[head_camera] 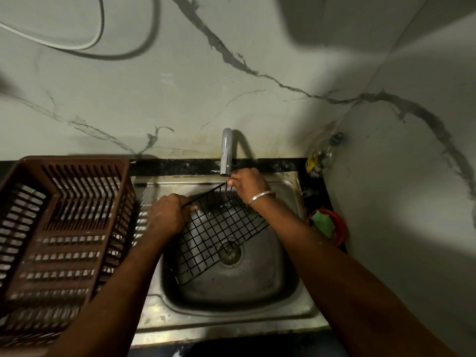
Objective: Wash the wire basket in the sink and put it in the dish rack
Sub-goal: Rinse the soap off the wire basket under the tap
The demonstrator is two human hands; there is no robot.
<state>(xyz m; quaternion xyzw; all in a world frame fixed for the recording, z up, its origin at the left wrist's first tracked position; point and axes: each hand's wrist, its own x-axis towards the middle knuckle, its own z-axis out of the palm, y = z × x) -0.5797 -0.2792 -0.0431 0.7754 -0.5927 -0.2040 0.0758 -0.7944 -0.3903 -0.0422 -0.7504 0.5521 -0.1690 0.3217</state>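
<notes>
Both arms reach forward over the sink [231, 318]. The left hand [167, 217] is knuckles up, its fingers curled round the left edge of the basket [221, 235]. The right hand [247, 186], a bangle [261, 197] on its wrist, is farther back, just under the tap [226, 150], pinching the basket's far corner. The basket hangs above the bowl of the sink, clear of the bottom and tilted, its far end up by the spout. Its long axis runs from the sink's far right toward its near left, and the drain [230, 252] shows through the mesh. The brown rack [59, 240] stands just beside the sink's left edge. A bottle [322, 155] stands at the counter's back right corner.
</notes>
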